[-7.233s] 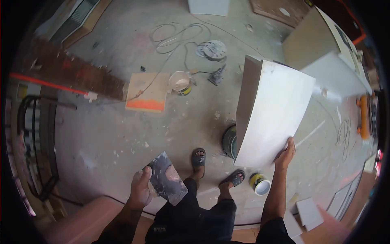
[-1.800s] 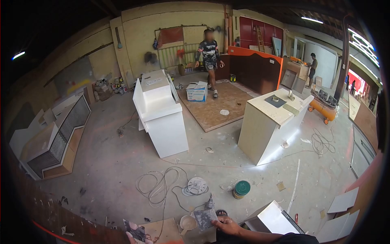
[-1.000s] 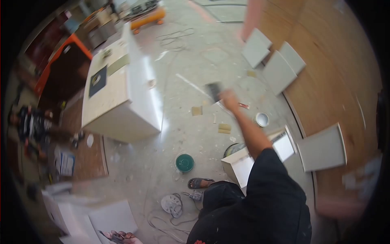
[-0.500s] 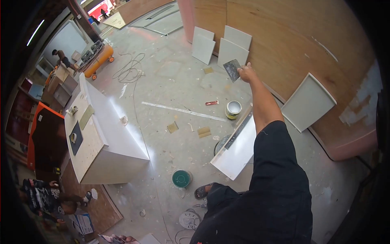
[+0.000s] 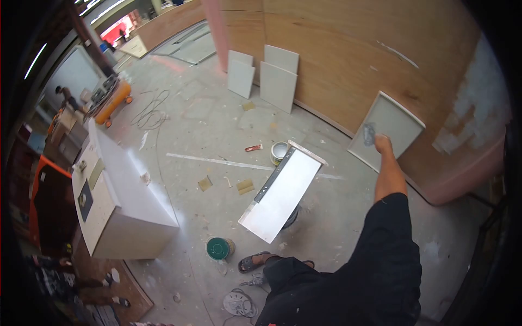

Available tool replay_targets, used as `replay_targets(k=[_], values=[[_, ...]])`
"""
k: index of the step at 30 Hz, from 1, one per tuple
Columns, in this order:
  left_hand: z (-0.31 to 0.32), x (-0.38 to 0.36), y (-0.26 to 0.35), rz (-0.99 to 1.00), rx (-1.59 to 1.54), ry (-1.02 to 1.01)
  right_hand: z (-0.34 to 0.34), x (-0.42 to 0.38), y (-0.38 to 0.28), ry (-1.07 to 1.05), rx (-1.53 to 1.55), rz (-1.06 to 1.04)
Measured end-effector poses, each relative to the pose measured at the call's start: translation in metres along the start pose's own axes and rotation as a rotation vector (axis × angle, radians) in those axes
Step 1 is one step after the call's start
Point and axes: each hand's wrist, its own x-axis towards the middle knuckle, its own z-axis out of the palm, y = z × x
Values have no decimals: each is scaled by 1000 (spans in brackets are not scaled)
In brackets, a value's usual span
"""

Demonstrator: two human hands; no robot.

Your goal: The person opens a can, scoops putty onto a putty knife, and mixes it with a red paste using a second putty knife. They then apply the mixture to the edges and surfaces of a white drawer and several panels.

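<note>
My right hand (image 5: 383, 143) is closed around a broad putty knife (image 5: 369, 133), its grey blade smeared by motion. Arm outstretched, I hold it where it overlaps a pale rimmed panel (image 5: 398, 115) that leans on the wooden wall. Below and to the left, a long white board (image 5: 288, 195) with a dark strip along one edge rests over a dark round support. Beside its far end stands an open can (image 5: 280, 150) with whitish contents. Only a sliver of what looks like my left hand shows at the bottom edge, its fingers cut off.
A green-lidded bucket (image 5: 218, 248) and a corded sander (image 5: 239, 302) are near my feet. Left stands a large white box-like piece (image 5: 136, 217); beyond it, an orange compressor (image 5: 112, 103) and hose. Pale panels (image 5: 278, 87) lean against the wall (image 5: 326, 54). Other people are at the left.
My right hand has swung the putty knife rightward, from near the far leaning panels to the nearer rimmed panel. My view has turned right, and the left hand has dropped almost out of frame.
</note>
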Motion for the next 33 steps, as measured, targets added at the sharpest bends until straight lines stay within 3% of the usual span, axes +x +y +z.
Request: replay_targets(k=[1,2,3,4,5,6,7,8,10,12,17,19,22,24,26,27,28,30,33], values=[[-3,-11,-6,21,-30,17,-3,13,24,-209,-275,-167],[-2,-24,-17,11,-93,-16,12,22,40,-160,23,142],[-5,-36,-27,68,-143,-40,27,29,51,-12,127,55],[-12,-57,-35,104,-189,159,34,49,49,-72,193,-75],[-16,-76,-45,150,15,320,41,69,42,-137,367,-183],[-1,-88,-51,167,6,410,30,70,7,-95,290,-179],[35,-97,-51,167,-51,498,53,99,-14,-50,585,-260],[55,-107,-52,218,-11,498,46,114,-33,-51,597,-289],[70,-135,-44,288,54,502,27,123,-91,-81,489,-316],[77,-107,-53,332,118,529,20,144,-164,-126,379,-373],[84,-135,-61,492,35,791,16,172,-321,-169,255,-616],[95,-147,-66,538,30,862,29,180,-385,-181,214,-768],[103,-141,-84,537,32,810,82,215,-489,-1,42,-1334],[112,-160,-85,599,37,856,39,127,-518,-559,851,-898],[120,-164,-85,651,39,863,81,140,-543,51,336,-1502],[127,-160,-87,636,34,864,46,95,-550,-433,623,-1216],[136,-156,-85,659,15,873,-30,10,-549,-759,947,-796],[144,-158,-81,681,36,893,-38,-45,-593,-759,1090,-839],[153,-162,-89,698,108,836,-59,-114,-598,-874,1235,-945]])
